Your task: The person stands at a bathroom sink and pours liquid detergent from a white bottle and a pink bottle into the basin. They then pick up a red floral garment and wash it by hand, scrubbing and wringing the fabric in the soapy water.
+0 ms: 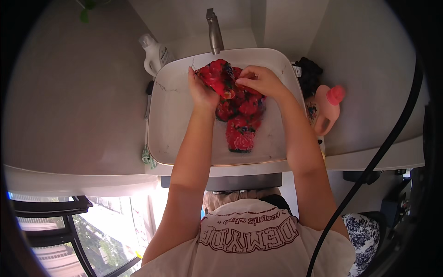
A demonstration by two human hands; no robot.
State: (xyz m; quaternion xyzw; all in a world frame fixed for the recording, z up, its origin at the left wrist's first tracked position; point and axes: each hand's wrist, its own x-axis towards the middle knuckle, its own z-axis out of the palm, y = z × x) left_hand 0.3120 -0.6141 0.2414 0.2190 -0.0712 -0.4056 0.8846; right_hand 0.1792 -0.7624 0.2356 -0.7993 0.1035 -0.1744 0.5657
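Observation:
A red cloth with a rose pattern and dark green patches [243, 109] is bunched up in the white sink [177, 134]. Its upper part is raised between my hands, while the lower end trails toward the near side of the basin. My left hand [203, 92] supports the raised fold from the left, palm turned up, with its fingers partly hidden behind the fabric. On the right, my right hand [264, 81] pinches the cloth between thumb and fingers. What kind of cloth item it is cannot be made out.
A metal faucet [214, 32] rises behind the sink. To the left stand a white jug-shaped bottle [156, 56] and a green-white rag [147, 158]. At right are a black bundle [309, 74] and a pink bottle [328, 111]. A black cable [369, 167] crosses the right side.

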